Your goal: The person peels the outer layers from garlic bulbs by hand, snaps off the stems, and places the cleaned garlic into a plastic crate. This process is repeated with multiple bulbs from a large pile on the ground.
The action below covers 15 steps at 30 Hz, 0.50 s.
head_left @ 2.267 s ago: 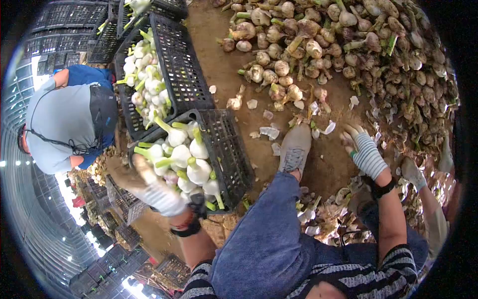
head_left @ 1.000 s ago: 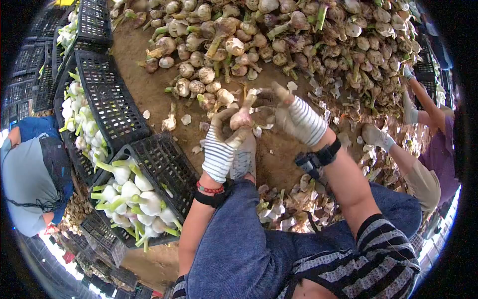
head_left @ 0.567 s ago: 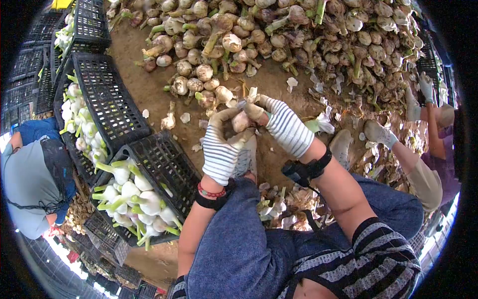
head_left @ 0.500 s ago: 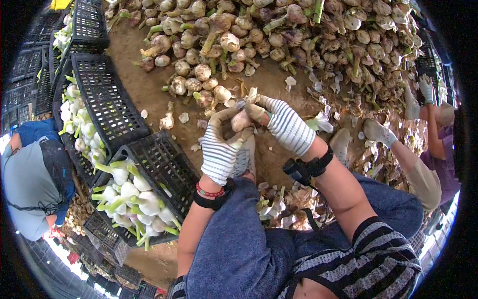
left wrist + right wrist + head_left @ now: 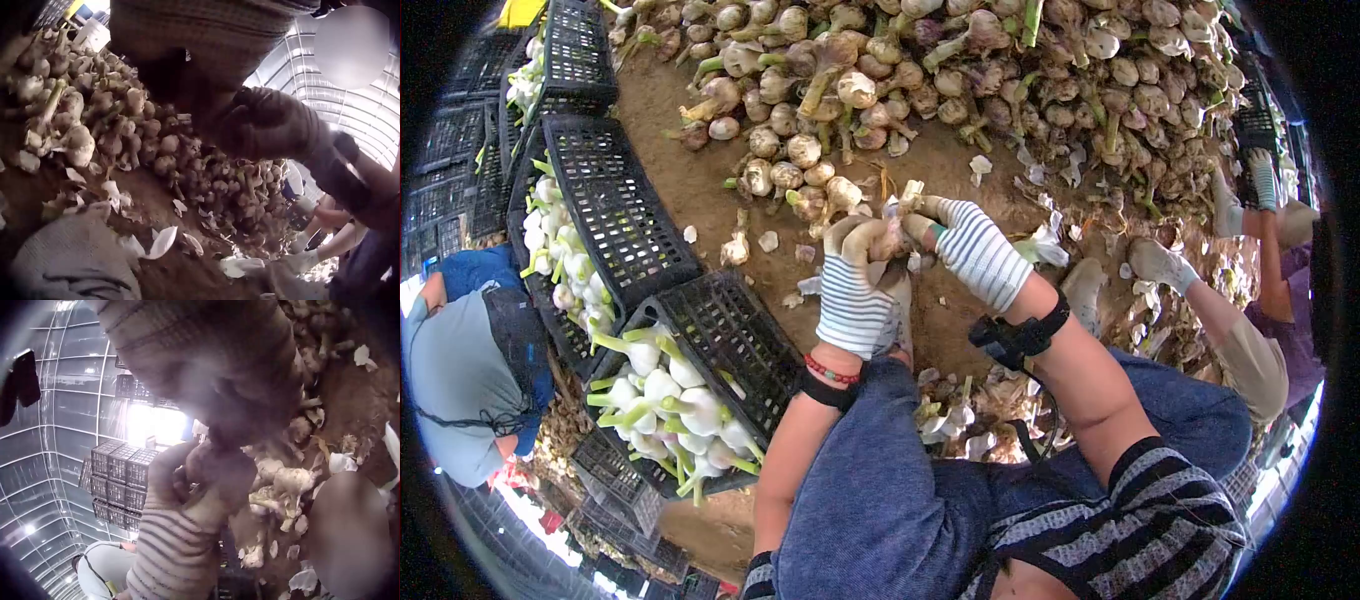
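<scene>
showing what the head view leaves out, the left wrist view has the ribbed roof [image 5: 331, 103] arching overhead, and the right wrist view has a stack of dark crates [image 5: 119, 484], three tiers high, beside a bright opening. only the head view shows the garlic bulb [image 5: 890, 240] clearly; in both wrist views it is lost in shadow. it is one bulb, held up between two gloved hands above the near shoe [image 5: 900, 320], in front of the garlic pile [image 5: 1000, 90], whose bulbs are too many to count. on the left, three black crates [image 5: 725, 335] of white bulbs [image 5: 685, 405] run from near to far. two other people are in sight: one in a grey shirt [image 5: 465, 360] on the left, one in purple [image 5: 1295, 335] on the right. the left hand [image 5: 855, 290] has its fingers curled round the bulb's body, closed on it. the right hand [image 5: 975, 250] is bent in, thumb and fingers pinching the bulb at its stalk end. papery skins [image 5: 1045, 245] lie on the ground to the right.
</scene>
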Each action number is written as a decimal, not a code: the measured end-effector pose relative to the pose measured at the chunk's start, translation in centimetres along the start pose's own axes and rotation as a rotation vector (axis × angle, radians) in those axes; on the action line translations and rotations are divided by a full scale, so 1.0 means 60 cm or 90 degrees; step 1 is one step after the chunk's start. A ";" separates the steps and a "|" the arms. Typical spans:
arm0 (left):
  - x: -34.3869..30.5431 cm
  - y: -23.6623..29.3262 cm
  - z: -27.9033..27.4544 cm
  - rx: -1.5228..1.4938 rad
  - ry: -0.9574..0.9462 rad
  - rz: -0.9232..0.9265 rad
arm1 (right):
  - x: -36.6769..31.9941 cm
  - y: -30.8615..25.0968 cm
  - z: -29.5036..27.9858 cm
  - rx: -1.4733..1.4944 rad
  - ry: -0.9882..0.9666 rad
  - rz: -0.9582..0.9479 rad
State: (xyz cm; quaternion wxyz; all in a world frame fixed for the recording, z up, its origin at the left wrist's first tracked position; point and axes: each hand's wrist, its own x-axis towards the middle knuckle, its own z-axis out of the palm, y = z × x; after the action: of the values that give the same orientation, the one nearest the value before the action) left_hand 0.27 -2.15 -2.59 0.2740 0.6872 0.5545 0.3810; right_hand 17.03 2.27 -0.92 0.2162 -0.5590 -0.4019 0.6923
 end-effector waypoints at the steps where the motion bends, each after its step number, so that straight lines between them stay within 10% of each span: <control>1: -0.003 0.004 0.000 -0.001 -0.003 0.000 | 0.000 0.001 -0.004 0.002 0.002 0.002; 5: -0.011 0.008 0.004 -0.046 0.024 -0.081 | 0.000 -0.001 -0.018 -0.108 -0.047 -0.067; 11: 0.016 0.018 -0.008 -0.832 -0.008 -0.538 | -0.023 -0.022 -0.009 0.129 -0.060 -0.004; 15: 0.007 -0.049 0.031 -0.683 -0.094 -0.735 | -0.012 0.007 -0.004 0.040 -0.035 0.046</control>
State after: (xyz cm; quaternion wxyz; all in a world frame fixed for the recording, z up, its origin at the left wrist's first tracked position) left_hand 0.23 -0.98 -5.86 0.7584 0.0886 0.5443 0.3475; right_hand 17.52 1.55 -0.81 0.1977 -0.5470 -0.3651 0.7269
